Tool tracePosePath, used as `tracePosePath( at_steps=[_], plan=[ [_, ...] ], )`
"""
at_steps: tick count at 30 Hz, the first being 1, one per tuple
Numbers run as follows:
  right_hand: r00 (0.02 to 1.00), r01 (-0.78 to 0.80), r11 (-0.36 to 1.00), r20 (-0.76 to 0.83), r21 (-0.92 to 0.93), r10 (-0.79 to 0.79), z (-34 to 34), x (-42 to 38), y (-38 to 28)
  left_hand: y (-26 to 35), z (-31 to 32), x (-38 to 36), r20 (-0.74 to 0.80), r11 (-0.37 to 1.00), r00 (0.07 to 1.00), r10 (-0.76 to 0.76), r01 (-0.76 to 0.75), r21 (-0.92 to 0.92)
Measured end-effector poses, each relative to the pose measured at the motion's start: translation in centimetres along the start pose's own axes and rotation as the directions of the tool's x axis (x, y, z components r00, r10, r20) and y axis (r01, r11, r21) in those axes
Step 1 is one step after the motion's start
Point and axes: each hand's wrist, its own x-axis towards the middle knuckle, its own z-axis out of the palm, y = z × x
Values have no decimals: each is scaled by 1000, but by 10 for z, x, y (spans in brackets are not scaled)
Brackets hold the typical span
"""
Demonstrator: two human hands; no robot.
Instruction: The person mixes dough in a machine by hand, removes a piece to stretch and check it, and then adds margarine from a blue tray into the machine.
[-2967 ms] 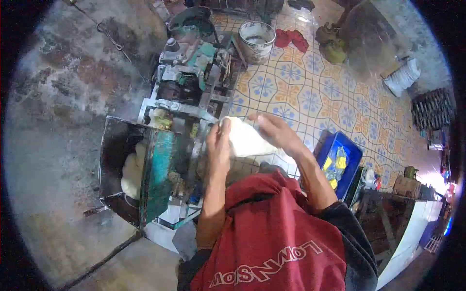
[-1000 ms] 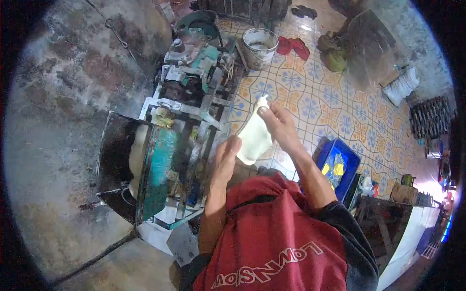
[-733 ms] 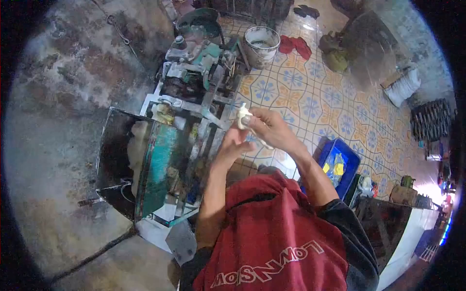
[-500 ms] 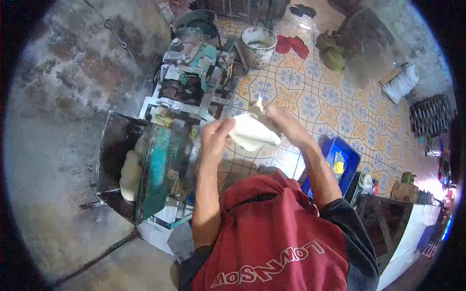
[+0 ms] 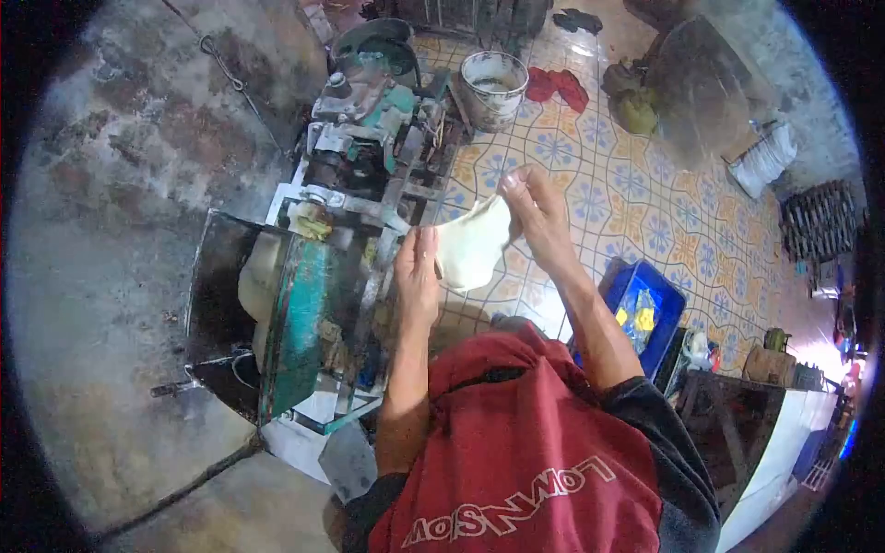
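Note:
A pale, floppy piece of dough [image 5: 472, 247] hangs in the air between my hands, above the tiled floor. My left hand [image 5: 419, 267] pinches its left edge, while my right hand [image 5: 537, 207] grips the upper right corner, a little higher. The sheet sags at its lower middle and has an uneven rim. To the left of my hands, a larger pale lump of dough [image 5: 260, 286] lies in the trough [image 5: 219, 267] of a green machine [image 5: 304, 318]. Part of that lump is hidden behind the machine's green side.
The machine's frame and motor [image 5: 355, 129] stand ahead on the left. Beyond it is a white bucket [image 5: 493, 101], with red cloth-like items [image 5: 557, 88] beside it. A blue crate [image 5: 668, 309] with yellow packets sits to my right. Farther right lies a white roll [image 5: 765, 161].
My right hand has risen and turned, pulling its corner of the dough up, and the sheet now hangs more open. The lump in the trough has shifted upward in view.

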Motion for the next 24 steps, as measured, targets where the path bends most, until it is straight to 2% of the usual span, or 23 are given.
tracePosePath(
  at_steps=[1, 4, 5, 7, 8, 9, 12, 13, 16, 17, 20, 22, 24],
  plan=[
    [1000, -6, 1000, 9, 2, 6, 2, 1, 2, 0, -1, -1, 6, 1000, 1000, 21, -21, 1],
    [986, -148, 989, 80, 19, 146, -1, 1, -3, 7, 1, -5, 52, 990, 994, -97, 102, -96],
    [987, -134, 991, 84, -2, 134, 0, 1, 0, 8, -5, -6, 177, 959, 959, -222, 247, -137],
    [986, -125, 992, 110, 13, 122, 4, -4, -11, 6, -2, -6, 222, 912, 940, -261, 315, -263],
    [986, -120, 993, 122, 20, 117, 5, -6, -15, -7, -2, -4, 252, 923, 950, -187, 258, -287],
    [974, -77, 997, 212, -26, 80, 2, -2, -8, -19, -1, -1, 281, 927, 953, -111, 201, -316],
    [945, -154, 988, 292, 3, 146, 3, -3, -5, -34, -13, 16, 524, 985, 851, -39, 121, -124],
    [946, -126, 990, 295, -55, 137, 2, -3, -7, -9, 1, 11, 405, 981, 909, -101, 158, -111],
    [950, -41, 974, 292, -224, 107, -7, -4, -13, 25, 6, 17, 240, 931, 903, -355, 319, 179],
    [959, -69, 989, 265, -129, 101, -7, -4, -13, 20, 3, 17, 197, 968, 957, -212, 178, 179],
    [965, -138, 984, 209, -116, 160, -14, -3, -8, 32, 8, 12, 92, 974, 987, -128, 108, 201],
    [996, -28, 993, 78, -116, 37, -7, -4, -6, 33, 9, 9, 59, 976, 995, -74, 60, 207],
    [992, -58, 992, 103, -108, 69, -7, -4, -15, 31, 9, 8, 27, 977, 998, -56, 50, 206]
  ],
)
